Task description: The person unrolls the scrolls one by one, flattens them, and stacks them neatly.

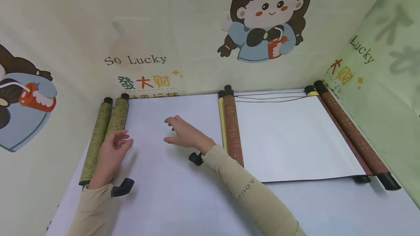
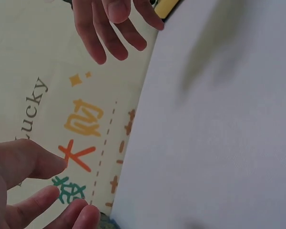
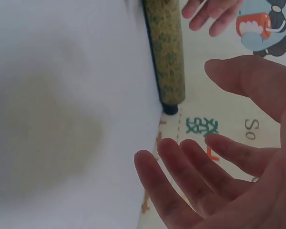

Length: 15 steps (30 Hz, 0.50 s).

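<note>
Two green patterned scroll rolls [image 1: 97,139] with black end knobs lie side by side on the white tabletop at the left. My left hand [image 1: 113,154] overlaps the nearer part of these rolls in the head view, its fingers loosely bent and holding nothing. To its right my right hand [image 1: 185,134] hovers over the white surface, thumb and fingers spread apart with nothing between them. In the right wrist view, one green roll [image 3: 166,52] shows beyond the right fingers. A brown patterned scroll roll [image 1: 232,126] lies to the right of that hand, partly behind the right sleeve.
A white sheet [image 1: 292,137] stretches from the brown roll to another brown roll [image 1: 354,130] at the right. Thin black cords [image 1: 272,101] cross its far end, and a yellow strip [image 1: 222,123] runs beside the left brown roll. A printed cloth [image 1: 193,39] rises behind the table.
</note>
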### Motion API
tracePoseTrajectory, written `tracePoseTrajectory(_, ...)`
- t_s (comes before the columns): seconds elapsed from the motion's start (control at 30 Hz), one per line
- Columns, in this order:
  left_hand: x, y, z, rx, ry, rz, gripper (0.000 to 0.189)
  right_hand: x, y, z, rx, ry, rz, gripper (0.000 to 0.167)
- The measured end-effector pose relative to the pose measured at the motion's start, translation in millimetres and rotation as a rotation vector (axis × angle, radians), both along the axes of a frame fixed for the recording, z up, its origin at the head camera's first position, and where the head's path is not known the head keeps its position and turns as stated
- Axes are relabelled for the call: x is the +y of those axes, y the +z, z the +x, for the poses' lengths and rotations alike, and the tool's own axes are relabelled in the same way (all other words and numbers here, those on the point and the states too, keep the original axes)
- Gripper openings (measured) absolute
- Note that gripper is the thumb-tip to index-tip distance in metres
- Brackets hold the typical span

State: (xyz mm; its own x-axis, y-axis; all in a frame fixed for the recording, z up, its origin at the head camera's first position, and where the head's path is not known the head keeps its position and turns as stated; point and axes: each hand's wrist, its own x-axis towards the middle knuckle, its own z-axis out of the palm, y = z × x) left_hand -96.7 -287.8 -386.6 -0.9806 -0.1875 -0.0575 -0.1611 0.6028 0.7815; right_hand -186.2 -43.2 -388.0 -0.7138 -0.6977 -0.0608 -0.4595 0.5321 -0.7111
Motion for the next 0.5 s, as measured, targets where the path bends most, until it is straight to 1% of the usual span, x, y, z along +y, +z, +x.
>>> tracePoseTrajectory(0.1, -9.4, -2.0, -1.0, 0.039, 0.011, -0.037, 0.048, -13.9, -0.5, 2.7, -0.019, 0.004, -0.007, 0.060)
tracePoseTrajectory(0.17, -14.8, -1.8, -1.5, 0.044, 0.020, -0.051, 0.048, -22.5, -0.6, 5.1, -0.024, 0.010, -0.001, 0.060)
tracePoseTrajectory(0.27, -22.3, 2.0, -0.6, 0.020, 0.047, -0.079, 0.051, -34.6, -0.1, 8.5, -0.018, 0.022, 0.017, 0.060)
tracePoseTrajectory(0.4, -32.4, 7.9, 1.4, -0.019, 0.072, -0.119, 0.053, -48.9, 3.4, 11.4, 0.007, 0.036, 0.068, 0.060)
tracePoseTrajectory(0.5, -40.7, 10.5, 3.2, -0.019, 0.073, -0.144, 0.053, -58.2, 6.4, 13.4, 0.013, 0.053, 0.095, 0.060)
